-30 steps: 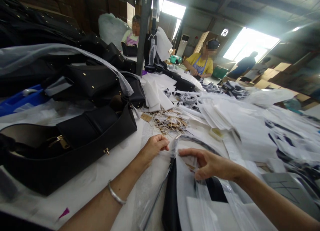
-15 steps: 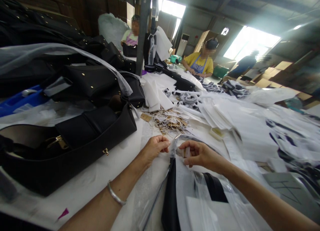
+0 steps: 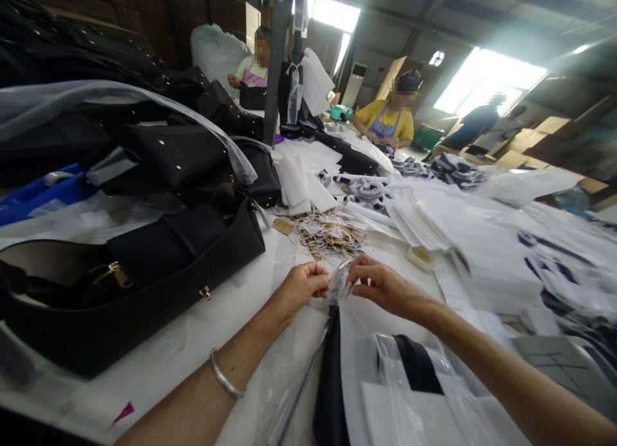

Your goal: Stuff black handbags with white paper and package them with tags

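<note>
Between my hands stands the end of a strap wrapped in clear plastic (image 3: 339,285), rising from a black handbag (image 3: 330,382) that lies in front of me. My left hand (image 3: 304,288), with a silver bangle on its wrist, is closed in a pinch at the left side of the wrapping. From the right, my right hand (image 3: 383,284) pinches the same plastic with thumb and fingers. White paper (image 3: 359,349) and clear film cover the handbag's right part. Anything small under the fingertips is hidden.
An open black handbag (image 3: 193,272) with a gold clasp lies left, before a heap of black bags (image 3: 159,150). Ahead are a pile of string tags (image 3: 330,234) and white paper sheets (image 3: 463,240). A purple pointed piece (image 3: 126,412) lies near left. Several people work beyond.
My right hand has moved slightly left and closed onto the plastic wrapping; the small pale piece seen in its fingers before is now out of sight. My left hand has barely moved.
</note>
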Motion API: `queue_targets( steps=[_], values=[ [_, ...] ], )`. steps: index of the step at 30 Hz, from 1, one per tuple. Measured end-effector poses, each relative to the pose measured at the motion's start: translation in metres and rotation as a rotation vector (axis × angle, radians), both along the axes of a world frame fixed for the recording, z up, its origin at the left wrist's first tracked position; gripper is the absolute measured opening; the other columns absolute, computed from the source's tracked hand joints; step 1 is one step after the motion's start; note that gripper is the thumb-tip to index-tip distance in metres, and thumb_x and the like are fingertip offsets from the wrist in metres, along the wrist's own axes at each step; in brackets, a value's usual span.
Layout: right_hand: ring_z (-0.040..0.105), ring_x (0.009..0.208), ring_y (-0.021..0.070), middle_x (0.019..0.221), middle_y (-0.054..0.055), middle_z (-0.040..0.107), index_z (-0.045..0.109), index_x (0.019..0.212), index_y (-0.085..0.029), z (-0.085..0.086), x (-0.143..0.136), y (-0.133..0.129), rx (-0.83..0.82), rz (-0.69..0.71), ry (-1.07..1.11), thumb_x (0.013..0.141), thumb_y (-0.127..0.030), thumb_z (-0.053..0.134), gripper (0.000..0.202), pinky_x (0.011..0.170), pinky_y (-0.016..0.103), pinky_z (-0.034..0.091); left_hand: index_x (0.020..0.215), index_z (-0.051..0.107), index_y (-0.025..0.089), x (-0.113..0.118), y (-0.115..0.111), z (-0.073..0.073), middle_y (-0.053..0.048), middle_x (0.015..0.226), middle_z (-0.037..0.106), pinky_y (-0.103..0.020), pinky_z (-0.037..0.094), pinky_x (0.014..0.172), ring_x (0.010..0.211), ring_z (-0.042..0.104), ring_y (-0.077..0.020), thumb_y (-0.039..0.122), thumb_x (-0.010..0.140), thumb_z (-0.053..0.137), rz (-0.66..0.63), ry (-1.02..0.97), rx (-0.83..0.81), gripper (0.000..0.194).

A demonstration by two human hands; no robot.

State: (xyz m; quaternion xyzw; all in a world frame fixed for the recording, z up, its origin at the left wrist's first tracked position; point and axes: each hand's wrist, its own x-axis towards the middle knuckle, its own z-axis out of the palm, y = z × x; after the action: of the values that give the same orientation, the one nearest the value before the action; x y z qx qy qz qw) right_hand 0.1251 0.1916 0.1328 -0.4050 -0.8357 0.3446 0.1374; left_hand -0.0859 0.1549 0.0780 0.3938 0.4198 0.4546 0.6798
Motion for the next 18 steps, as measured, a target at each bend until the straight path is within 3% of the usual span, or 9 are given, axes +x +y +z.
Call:
queue_targets(
  steps=[2, 5, 8, 12, 18],
  values=[
    [0.06, 0.073, 0.0126, 0.103, 0.006, 0.066, 0.071, 0.083, -0.02, 0.0, 0.001, 0.002, -0.122, -0.069, 0.109, 0.081, -0.032, 0.073, 0.013, 0.066, 0.027, 0.051, 0.071, 0.057, 0.017, 0.0, -0.001, 0.0, 0.003, 0.065, 0.06, -0.024, 0.042, 0.062, 0.058, 0.055, -0.0098, 0.033, 0.062, 0.071, -0.001, 0.013, -0.008, 0.023],
    [0.058, 0.059, 0.0111, 0.077, 0.002, 0.067, 0.065, 0.085, -0.016, -0.003, 0.001, 0.002, -0.442, -0.16, 0.262, 0.078, -0.042, 0.076, 0.029, 0.053, 0.023, 0.048, 0.072, 0.058, 0.016, 0.002, -0.002, 0.0, 0.002, 0.066, 0.061, -0.023, 0.041, 0.059, 0.056, 0.054, -0.0093, 0.032, 0.063, 0.07, -0.013, 0.044, 0.002, 0.022],
    [0.062, 0.061, 0.0127, 0.07, 0.001, 0.067, 0.065, 0.088, -0.015, -0.01, -0.004, -0.001, -0.629, -0.149, 0.336, 0.074, -0.045, 0.08, 0.037, 0.059, 0.026, 0.052, 0.071, 0.058, 0.016, 0.003, -0.003, -0.001, 0.002, 0.064, 0.061, -0.023, 0.04, 0.058, 0.055, 0.054, -0.0092, 0.032, 0.064, 0.07, -0.017, 0.046, -0.005, 0.021],
    [0.06, 0.055, 0.0111, 0.069, 0.001, 0.066, 0.067, 0.087, -0.014, -0.019, -0.014, -0.005, -0.673, -0.166, 0.348, 0.073, -0.054, 0.078, 0.044, 0.054, 0.024, 0.05, 0.071, 0.059, 0.017, 0.002, -0.001, -0.002, 0.003, 0.058, 0.059, -0.021, 0.036, 0.053, 0.052, 0.052, -0.0088, 0.031, 0.061, 0.069, 0.028, 0.038, -0.034, 0.02],
    [0.04, 0.045, 0.0059, 0.053, -0.006, 0.048, 0.053, 0.07, -0.017, -0.025, -0.026, -0.004, -0.53, -0.193, 0.323, 0.081, -0.059, 0.067, 0.046, 0.045, 0.021, 0.028, 0.073, 0.059, 0.017, 0.0, 0.005, -0.008, 0.004, 0.056, 0.053, -0.019, 0.028, 0.045, 0.049, 0.046, -0.008, 0.04, 0.06, 0.067, 0.081, -0.01, -0.103, 0.028]
  ],
)
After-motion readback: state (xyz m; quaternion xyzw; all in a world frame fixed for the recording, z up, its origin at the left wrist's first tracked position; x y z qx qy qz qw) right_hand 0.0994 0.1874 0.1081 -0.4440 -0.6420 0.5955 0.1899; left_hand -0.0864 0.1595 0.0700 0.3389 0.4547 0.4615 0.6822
